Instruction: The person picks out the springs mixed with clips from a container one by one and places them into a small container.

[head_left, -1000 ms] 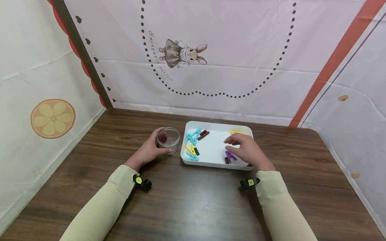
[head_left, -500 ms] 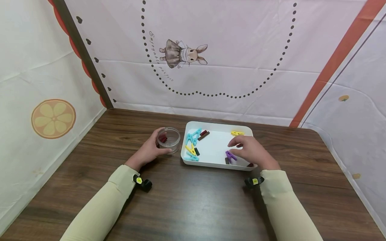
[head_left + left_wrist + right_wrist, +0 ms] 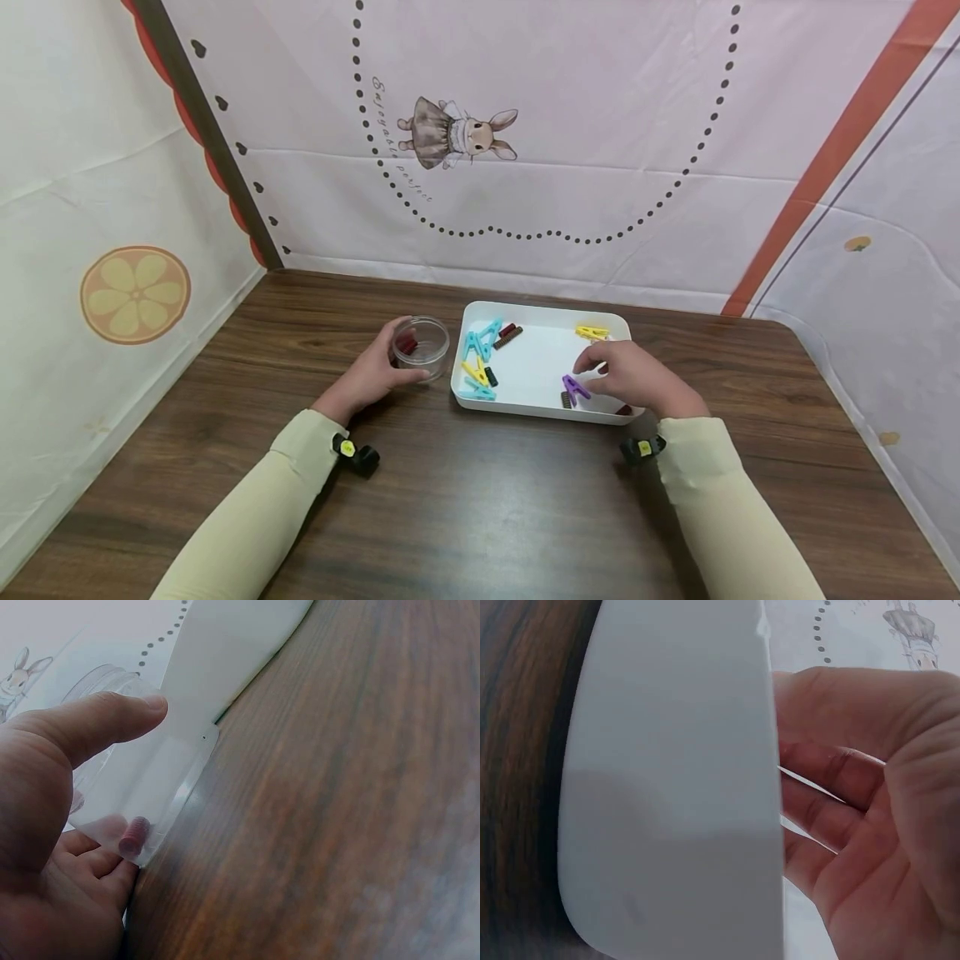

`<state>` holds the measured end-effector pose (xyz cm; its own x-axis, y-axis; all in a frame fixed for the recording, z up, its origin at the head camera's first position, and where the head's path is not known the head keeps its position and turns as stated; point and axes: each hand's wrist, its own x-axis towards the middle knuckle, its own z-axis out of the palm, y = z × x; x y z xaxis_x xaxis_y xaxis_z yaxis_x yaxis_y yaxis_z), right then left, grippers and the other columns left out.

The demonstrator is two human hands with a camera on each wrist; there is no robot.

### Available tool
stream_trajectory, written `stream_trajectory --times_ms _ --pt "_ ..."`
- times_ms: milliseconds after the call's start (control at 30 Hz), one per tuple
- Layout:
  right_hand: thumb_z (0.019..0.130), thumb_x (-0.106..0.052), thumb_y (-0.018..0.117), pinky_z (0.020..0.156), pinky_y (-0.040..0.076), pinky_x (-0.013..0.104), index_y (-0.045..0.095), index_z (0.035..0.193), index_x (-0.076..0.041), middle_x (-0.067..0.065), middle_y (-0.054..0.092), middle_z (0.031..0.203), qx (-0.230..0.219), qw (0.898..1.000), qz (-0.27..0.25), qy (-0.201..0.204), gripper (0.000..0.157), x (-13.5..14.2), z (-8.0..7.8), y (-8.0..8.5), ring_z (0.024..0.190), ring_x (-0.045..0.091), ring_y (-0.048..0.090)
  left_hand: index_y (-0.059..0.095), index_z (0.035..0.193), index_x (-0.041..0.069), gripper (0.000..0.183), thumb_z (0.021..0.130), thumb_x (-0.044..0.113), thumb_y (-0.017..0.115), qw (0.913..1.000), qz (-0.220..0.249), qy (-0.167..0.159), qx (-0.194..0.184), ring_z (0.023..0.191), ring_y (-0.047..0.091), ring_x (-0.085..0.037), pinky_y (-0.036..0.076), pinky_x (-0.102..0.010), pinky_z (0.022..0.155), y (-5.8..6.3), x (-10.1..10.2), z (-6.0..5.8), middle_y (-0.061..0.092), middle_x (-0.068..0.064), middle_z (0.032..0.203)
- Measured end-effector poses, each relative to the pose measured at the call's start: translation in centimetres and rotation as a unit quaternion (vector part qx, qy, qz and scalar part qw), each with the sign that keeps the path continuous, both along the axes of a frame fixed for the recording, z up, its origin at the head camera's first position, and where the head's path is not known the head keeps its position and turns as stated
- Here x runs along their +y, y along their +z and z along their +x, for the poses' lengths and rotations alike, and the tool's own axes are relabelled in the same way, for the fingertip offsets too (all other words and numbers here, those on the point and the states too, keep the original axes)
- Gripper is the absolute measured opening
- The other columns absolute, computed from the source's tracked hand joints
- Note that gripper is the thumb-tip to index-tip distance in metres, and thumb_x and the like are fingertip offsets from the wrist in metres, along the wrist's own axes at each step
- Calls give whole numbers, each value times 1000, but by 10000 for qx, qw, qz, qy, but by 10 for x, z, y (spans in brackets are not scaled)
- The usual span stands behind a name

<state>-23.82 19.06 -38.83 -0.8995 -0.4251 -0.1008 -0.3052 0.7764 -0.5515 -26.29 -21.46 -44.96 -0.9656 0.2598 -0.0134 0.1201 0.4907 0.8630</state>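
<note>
In the head view my left hand (image 3: 365, 375) grips a clear round jar (image 3: 431, 367) from its left side, thumb at the near side. Inside the jar lies a small dark red ribbed cylinder (image 3: 135, 835). My right hand (image 3: 637, 379) reaches over the right end of a white tray (image 3: 536, 346), with a gap between thumb and fingers. Close to its thumb lies a purple clothespin (image 3: 575, 388), with a dark ribbed piece (image 3: 566, 400) beside it. In the right wrist view the tray wall (image 3: 675, 765) hides the fingertips.
At the tray's left end lie blue clothespins (image 3: 475, 346), a yellow clothespin (image 3: 476, 372), a black piece (image 3: 491, 377) and a brown ribbed strip (image 3: 508, 337). More yellow clothespins (image 3: 592, 332) are at the far right corner. The wooden table (image 3: 480, 500) meets fabric walls behind.
My right hand has moved to the right and slightly down toward the tray's right edge, uncovering the yellow clothespins. The left hand and jar stay in place.
</note>
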Motion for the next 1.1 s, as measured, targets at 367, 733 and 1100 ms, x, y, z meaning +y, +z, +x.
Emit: stream_trajectory --times_ms 367,733,1100 --pt "85 -10 72 87 53 43 72 99 -18 0 71 103 107 9977 643 194 16 5 -5 2 97 21 63 17 153 21 99 79 31 82 10000 -2 31 -1 144 33 -28 27 -49 117 2 2 1 36 -11 154" --pt "85 -5 68 87 53 43 72 96 -19 -2 70 98 -35 9967 709 387 19 9 -8 3 98 22 61 17 153 22 99 79 31 82 10000 -20 67 -18 143 34 -27 27 -49 117 1 1 1 37 -10 154" --pt "83 -8 70 77 51 32 73 91 -19 -4 68 90 -315 9943 750 684 14 10 -12 3 85 14 59 17 153 22 98 79 32 81 9999 -58 79 -29 143 34 -27 27 -49 117 2 1 1 36 -10 154"
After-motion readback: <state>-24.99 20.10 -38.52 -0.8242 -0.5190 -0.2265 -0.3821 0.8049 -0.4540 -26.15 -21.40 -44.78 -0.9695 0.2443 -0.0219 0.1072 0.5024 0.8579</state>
